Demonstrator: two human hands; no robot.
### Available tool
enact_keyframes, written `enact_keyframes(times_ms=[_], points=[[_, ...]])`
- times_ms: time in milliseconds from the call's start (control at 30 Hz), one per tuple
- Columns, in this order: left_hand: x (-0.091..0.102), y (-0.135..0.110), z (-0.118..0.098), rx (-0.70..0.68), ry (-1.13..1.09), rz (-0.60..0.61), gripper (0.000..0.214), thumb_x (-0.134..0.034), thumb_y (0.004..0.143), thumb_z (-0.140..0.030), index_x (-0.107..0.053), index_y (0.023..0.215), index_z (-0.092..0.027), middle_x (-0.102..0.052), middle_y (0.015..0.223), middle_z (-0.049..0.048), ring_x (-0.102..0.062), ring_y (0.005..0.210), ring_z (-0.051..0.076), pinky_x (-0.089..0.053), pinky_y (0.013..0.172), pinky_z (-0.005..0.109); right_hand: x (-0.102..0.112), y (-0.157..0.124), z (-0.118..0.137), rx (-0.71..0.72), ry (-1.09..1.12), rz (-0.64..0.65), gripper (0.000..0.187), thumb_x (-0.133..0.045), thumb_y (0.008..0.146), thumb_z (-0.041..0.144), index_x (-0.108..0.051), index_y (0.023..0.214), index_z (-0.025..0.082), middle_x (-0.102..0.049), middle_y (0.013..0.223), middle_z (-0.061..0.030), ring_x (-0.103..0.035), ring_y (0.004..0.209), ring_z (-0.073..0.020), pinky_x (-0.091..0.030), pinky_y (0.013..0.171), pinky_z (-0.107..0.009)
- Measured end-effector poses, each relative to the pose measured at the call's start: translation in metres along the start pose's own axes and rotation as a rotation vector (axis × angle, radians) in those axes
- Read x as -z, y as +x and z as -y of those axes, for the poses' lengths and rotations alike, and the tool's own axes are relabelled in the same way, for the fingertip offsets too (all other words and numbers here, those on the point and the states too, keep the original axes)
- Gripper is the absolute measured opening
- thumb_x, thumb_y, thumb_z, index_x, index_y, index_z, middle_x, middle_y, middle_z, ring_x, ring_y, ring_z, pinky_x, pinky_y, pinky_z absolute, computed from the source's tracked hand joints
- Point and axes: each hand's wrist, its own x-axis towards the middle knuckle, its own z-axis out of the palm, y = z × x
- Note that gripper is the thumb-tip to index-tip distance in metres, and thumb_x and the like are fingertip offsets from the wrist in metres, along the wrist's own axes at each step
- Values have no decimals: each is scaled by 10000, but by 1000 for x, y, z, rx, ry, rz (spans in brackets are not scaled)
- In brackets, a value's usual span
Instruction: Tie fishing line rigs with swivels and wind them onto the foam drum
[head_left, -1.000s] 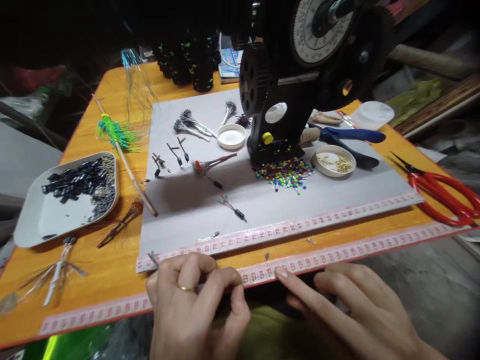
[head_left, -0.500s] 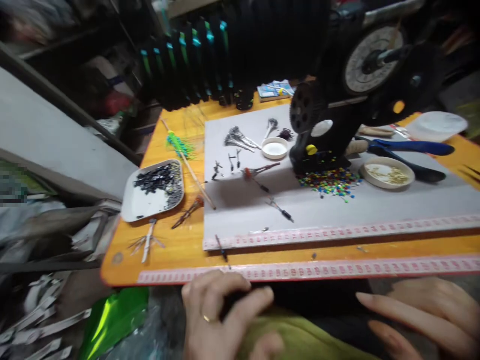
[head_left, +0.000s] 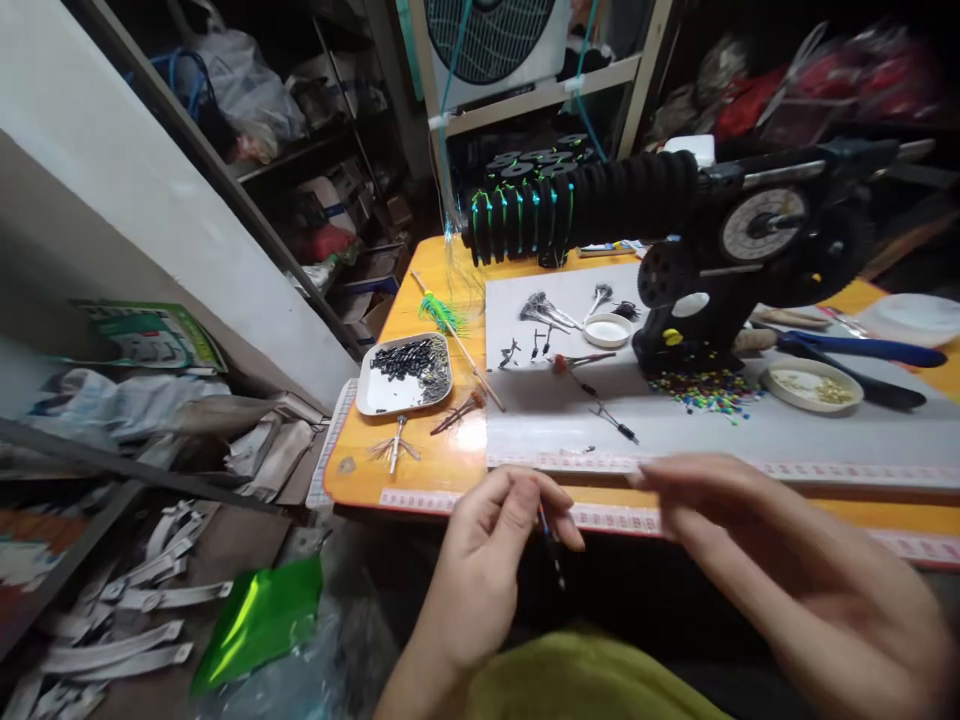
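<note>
My left hand [head_left: 484, 560] is closed in a pinch in front of the table edge. From its fingertips hangs a thin wire piece with a black sleeve [head_left: 553, 555], its lower end pale; the exact kind is unclear. To the right, my right hand [head_left: 795, 570] is blurred, fingers stretched out and thumb apart, with nothing visible in it. On the white mat [head_left: 540, 430] beyond lie similar wire pieces with black sleeves [head_left: 619, 427] and a brown-tipped stick-like piece [head_left: 581, 362]. A white tray [head_left: 367, 395] holds black sleeves and small metal parts.
A black hand-cranked machine [head_left: 697, 270] with a dial stands on the mat. Coloured beads [head_left: 709, 392], a dish of brass-coloured bits [head_left: 814, 400] and blue-handled pliers [head_left: 862, 348] lie around its base. A stick with green tinsel [head_left: 450, 325] lies left. A printed measuring strip [head_left: 420, 497] runs along the table edge.
The view has tilted up and left. Both hands have risen from below the table edge. A dark thin piece is gone from the mat's front-left corner; my left hand now pinches a similar one.
</note>
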Motion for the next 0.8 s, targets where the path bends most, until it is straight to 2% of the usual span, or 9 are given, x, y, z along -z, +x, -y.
enact_keyframes(times_ms=[100,200,267,333,367,433,533,667,800], points=[[-3,-10,2,126,-406,126,335,-437,1018,-337,-629,843,-126,-468,577,-26,-446,622,121,-349,684,260,-13,30,20,-260,397,223,333,-628,923,432,-652,1241,336,-707,1115,-30,-580,620,-72,-510,548,-176],[-3,-15,5,168,-547,161,358,-479,998,-344,-659,817,-93,-433,542,-28,-447,614,127,-365,700,274,-25,54,37,-438,742,415,350,-643,918,420,-663,1245,297,-700,1170,-73,-414,461,9,-328,396,-128],[-2,-18,6,168,-578,160,393,-509,981,-378,-655,756,-92,-451,522,-20,-463,588,128,-385,696,285,-31,62,44,-494,888,515,308,-639,924,385,-692,1201,263,-705,1179,-101,-361,415,38,-255,375,-119],[-1,-21,7,154,-602,160,408,-550,960,-411,-634,709,-101,-476,503,-15,-469,550,115,-401,678,274,-35,64,48,-503,982,604,275,-616,938,366,-707,1163,236,-716,1157,-112,-363,379,46,-245,355,-115],[-1,-22,7,151,-619,159,417,-564,952,-431,-620,699,-105,-494,500,-13,-471,528,103,-409,665,261,-36,64,50,-512,1014,645,259,-606,944,365,-715,1125,216,-731,1094,-107,-388,363,37,-258,344,-116],[-3,-26,9,139,-648,160,431,-582,938,-471,-600,705,-108,-566,541,9,-491,485,80,-434,627,235,-40,60,52,-536,1056,706,230,-595,949,369,-718,982,178,-730,841,-60,-436,335,-1,-324,337,-128],[-10,-35,16,106,-639,155,435,-584,932,-491,-589,720,-112,-640,581,31,-550,428,74,-470,541,204,-44,54,53,-560,1078,676,224,-619,934,367,-647,812,181,-560,563,46,-416,314,-22,-366,333,-129],[-20,-48,34,163,-692,171,468,-586,894,-579,-556,731,-141,-680,508,42,-634,404,128,-483,428,183,-46,52,53,-556,1060,536,221,-677,900,372,-601,798,191,-429,548,90,-334,349,8,-258,319,-61],[-24,-55,45,236,-784,150,515,-630,818,-649,-556,759,-143,-745,573,89,-683,426,165,-526,413,218,-45,53,53,-570,1023,530,227,-689,887,387,-608,809,191,-436,554,79,-310,358,5,-236,317,-72]])
